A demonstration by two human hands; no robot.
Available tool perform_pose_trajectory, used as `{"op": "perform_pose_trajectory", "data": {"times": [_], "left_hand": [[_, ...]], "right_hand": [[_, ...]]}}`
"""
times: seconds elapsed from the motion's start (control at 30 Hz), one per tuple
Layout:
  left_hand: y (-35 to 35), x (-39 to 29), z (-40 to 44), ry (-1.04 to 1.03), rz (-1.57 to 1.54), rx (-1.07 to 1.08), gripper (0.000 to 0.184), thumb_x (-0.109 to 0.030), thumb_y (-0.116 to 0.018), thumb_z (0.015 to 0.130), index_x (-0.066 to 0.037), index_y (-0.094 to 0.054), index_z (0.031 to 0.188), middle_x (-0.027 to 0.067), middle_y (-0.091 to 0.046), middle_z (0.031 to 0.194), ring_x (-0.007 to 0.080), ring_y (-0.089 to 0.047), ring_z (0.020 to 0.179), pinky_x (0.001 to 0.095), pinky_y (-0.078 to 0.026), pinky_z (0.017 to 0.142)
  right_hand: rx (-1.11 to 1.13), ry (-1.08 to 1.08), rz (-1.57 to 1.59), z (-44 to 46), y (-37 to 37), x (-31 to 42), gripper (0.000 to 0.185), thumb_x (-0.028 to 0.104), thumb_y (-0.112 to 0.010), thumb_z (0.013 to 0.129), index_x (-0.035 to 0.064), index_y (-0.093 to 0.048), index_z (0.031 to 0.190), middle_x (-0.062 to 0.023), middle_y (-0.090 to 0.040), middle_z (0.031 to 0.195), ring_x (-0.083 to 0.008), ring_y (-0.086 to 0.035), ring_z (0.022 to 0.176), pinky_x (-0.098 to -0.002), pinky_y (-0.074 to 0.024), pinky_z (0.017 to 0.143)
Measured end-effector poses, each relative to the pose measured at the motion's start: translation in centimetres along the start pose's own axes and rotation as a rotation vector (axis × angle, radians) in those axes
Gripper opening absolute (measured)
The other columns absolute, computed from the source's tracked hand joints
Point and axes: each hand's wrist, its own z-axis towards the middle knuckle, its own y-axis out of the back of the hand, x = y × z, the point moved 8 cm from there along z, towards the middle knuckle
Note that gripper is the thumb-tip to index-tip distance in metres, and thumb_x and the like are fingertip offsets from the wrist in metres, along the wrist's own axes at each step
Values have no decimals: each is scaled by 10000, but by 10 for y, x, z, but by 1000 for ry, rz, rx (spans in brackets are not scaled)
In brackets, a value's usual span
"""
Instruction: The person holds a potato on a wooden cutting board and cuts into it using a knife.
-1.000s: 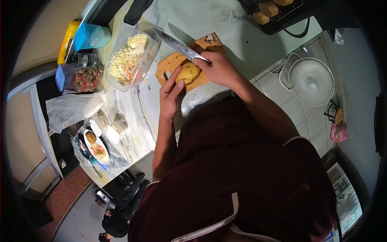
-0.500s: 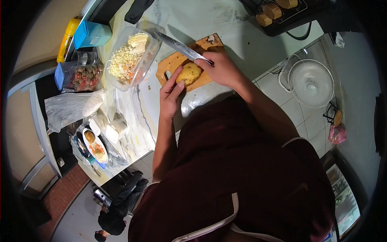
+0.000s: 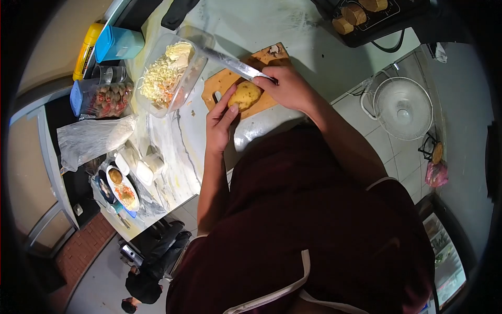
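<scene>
A yellow-brown potato (image 3: 245,96) rests on a wooden cutting board (image 3: 215,83). My left hand (image 3: 220,121) grips it from the left side, thumb and fingers closed around it. In my right hand (image 3: 285,88) is a large kitchen knife (image 3: 232,64), its blade pointing to the upper left, above the board and apart from the potato's top. The knife handle is mostly hidden in my fist. Just left of the board stands a clear plastic container (image 3: 197,73) with shredded pale and orange vegetables (image 3: 166,78).
On the left are a blue-lidded tub (image 3: 119,46), a jar of small round items (image 3: 112,100), a plastic bag (image 3: 94,141) and an oval plate (image 3: 111,178) with food. A strainer (image 3: 402,107) is at right. Another person (image 3: 144,285) is at lower left.
The knife blade has swung slightly down, its tip now nearer the container. My left hand and the potato have shifted barely at all.
</scene>
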Motion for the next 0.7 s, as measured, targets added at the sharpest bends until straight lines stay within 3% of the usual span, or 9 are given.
{"op": "perform_pose_trajectory", "data": {"times": [0.1, 0.17, 0.27, 0.6, 0.7], "left_hand": [[0, 2, 4, 11, -33, -5, 486, -77, -588, 941, 10, -465, 1402, 118, -501, 1419, 179, -462, 1283, 295, -320, 1086], [-2, 1, 1, 3, -36, -6, 482, -80, -590, 940, 11, -470, 1398, 116, -501, 1419, 181, -461, 1286, 301, -319, 1088], [-3, -1, 1, -12, -7, -8, 473, -74, -587, 940, 9, -478, 1393, 117, -501, 1419, 181, -460, 1287, 302, -318, 1089], [-5, -3, 4, -24, 34, 8, 471, -98, -591, 947, -5, -481, 1396, 104, -497, 1426, 173, -473, 1267, 292, -336, 1074], [-3, 0, 1, -5, 8, 4, 460, -101, -585, 954, -5, -486, 1392, 104, -496, 1427, 169, -478, 1260, 293, -341, 1068]], "right_hand": [[-53, -25, 33, -1, 3, -3, 312, 298, -623, 921, 2, -619, 822, -153, -565, 634, -253, -521, 566, -382, -429, 582], [-26, -64, 79, -8, -2, -3, 317, 294, -612, 941, -11, -601, 856, -44, -467, 609, -123, -414, 575, -315, -376, 541], [-31, -152, 36, -8, 2, -6, 315, 293, -604, 943, -9, -605, 856, -60, -475, 605, -132, -423, 571, -325, -381, 539], [-124, -77, 65, -12, 1, 1, 324, 300, -593, 947, -10, -616, 856, -126, -523, 631, -180, -460, 564, -337, -402, 557], [-100, -80, -7, -10, 3, 0, 311, 297, -591, 948, -3, -632, 879, -106, -541, 640, -159, -467, 580, -332, -405, 563]]}}
